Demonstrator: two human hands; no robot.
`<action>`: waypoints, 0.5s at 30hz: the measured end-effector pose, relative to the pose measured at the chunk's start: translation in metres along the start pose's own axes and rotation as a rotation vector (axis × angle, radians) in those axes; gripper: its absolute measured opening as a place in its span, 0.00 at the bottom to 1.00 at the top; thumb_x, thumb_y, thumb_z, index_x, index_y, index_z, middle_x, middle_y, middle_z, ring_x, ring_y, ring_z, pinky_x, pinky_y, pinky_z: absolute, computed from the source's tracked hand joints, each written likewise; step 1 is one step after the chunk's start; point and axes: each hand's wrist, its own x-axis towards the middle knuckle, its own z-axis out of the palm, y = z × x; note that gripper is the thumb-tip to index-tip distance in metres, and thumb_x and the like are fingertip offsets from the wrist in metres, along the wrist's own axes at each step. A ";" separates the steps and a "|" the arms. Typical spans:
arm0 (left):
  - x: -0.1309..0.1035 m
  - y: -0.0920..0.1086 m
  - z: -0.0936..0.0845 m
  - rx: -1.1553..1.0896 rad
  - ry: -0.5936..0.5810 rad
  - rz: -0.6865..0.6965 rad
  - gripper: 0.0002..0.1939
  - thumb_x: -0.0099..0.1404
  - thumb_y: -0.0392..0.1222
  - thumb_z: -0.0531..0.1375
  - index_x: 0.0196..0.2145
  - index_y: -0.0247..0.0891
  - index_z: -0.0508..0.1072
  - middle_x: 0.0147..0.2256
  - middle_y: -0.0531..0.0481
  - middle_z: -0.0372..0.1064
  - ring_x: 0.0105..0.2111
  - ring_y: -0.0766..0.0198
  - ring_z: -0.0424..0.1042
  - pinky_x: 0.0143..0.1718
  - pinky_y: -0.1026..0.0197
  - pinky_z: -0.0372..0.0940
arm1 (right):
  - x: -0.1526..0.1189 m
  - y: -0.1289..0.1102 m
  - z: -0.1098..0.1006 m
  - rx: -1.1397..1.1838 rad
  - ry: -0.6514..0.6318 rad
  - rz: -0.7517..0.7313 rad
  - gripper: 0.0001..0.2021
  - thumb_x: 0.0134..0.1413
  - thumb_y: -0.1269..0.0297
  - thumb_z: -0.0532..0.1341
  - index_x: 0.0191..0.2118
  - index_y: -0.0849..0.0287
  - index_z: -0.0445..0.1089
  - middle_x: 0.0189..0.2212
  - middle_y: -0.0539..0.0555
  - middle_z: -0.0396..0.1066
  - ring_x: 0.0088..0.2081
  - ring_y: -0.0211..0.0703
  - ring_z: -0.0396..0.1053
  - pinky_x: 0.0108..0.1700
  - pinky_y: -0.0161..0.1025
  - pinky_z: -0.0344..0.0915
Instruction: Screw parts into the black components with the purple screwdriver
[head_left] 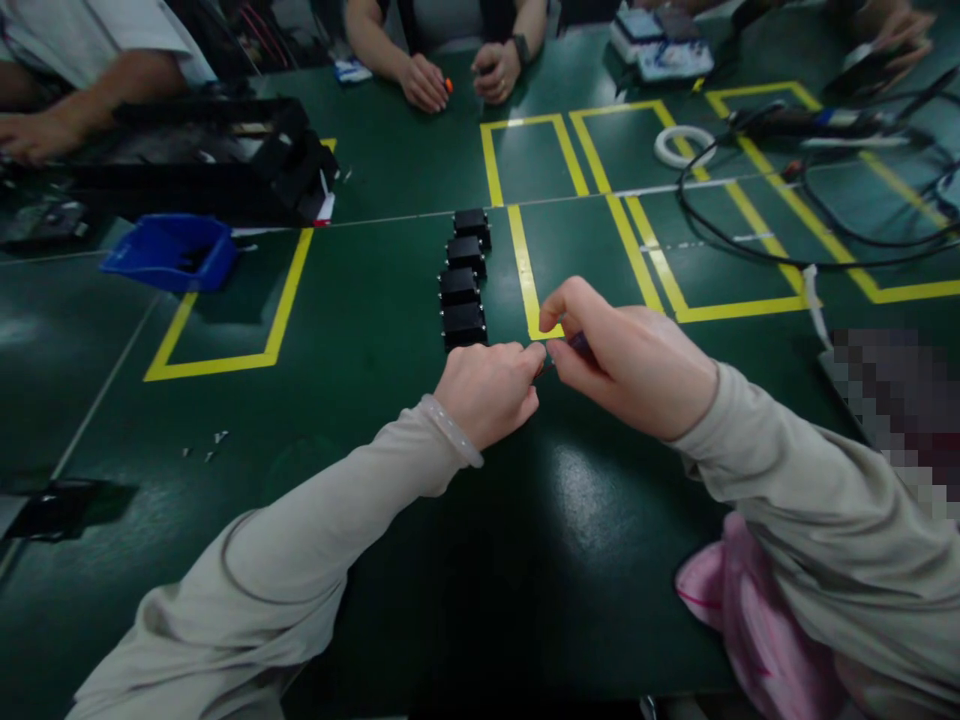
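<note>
My left hand (pixel 491 395) is closed, knuckles up, with its fingertips meeting those of my right hand. My right hand (pixel 626 355) is closed in a pinch, thumb and index finger drawn together. A small dark piece (pixel 580 343) shows between the right fingers; its kind is mostly hidden. What the left fingers hold is covered by the hand. Just beyond the left hand, several black rectangular blocks (pixel 459 287) with small shiny points at their sides stand in a row leading away from me. The nearest black block (pixel 465 322) lies right behind my left knuckles.
A blue bin (pixel 169 240) and a black crate (pixel 202 185) stand at left. Tiny metal bits (pixel 217 438) lie nearer. At right are a white ring (pixel 661 148), a black cable (pixel 694 215) and pink cloth (pixel 739 590). A co-worker's hands (pixel 425 83) rest across the table.
</note>
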 end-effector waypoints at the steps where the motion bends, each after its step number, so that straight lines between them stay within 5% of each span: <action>1: 0.001 0.002 -0.001 0.001 -0.007 -0.002 0.11 0.68 0.40 0.55 0.45 0.39 0.73 0.36 0.47 0.78 0.35 0.47 0.80 0.28 0.56 0.63 | 0.000 0.000 0.000 0.007 -0.009 0.002 0.09 0.63 0.68 0.54 0.48 0.59 0.63 0.28 0.51 0.72 0.25 0.40 0.67 0.29 0.36 0.55; 15: 0.006 0.009 -0.006 0.025 -0.131 0.013 0.10 0.71 0.37 0.55 0.43 0.32 0.74 0.37 0.36 0.78 0.38 0.45 0.81 0.32 0.53 0.70 | -0.003 0.007 0.009 0.178 0.075 -0.042 0.06 0.63 0.64 0.58 0.43 0.59 0.66 0.25 0.48 0.68 0.23 0.37 0.66 0.30 0.34 0.56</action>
